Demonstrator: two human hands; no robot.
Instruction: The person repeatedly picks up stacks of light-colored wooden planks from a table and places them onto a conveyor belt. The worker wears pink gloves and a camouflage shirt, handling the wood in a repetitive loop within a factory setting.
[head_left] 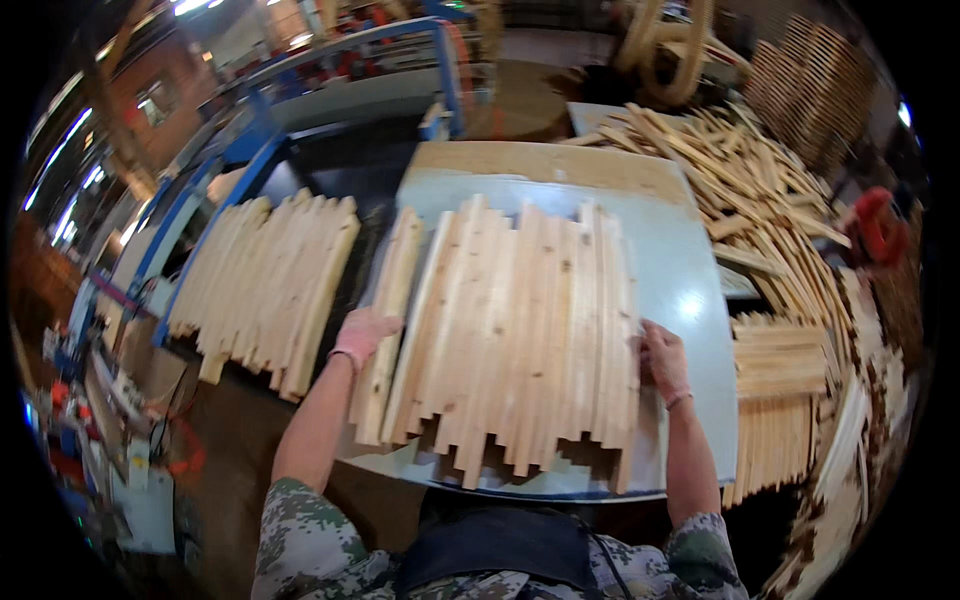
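Note:
A row of several pale wooden slats [520, 330] lies side by side on a light grey table [690, 290], their near ends uneven. My left hand [365, 335] rests on one slat [388, 325] that sits slightly apart at the left of the row. My right hand [662, 360] presses flat against the right edge of the row, fingers closed together. Both hands wear thin gloves and my sleeves are camouflage.
A second batch of slats [265, 285] lies on a dark surface to the left, next to a blue machine frame [250, 150]. A loose heap of slats [750, 190] fills the back right. Stacked slats [790, 380] stand at the right of the table.

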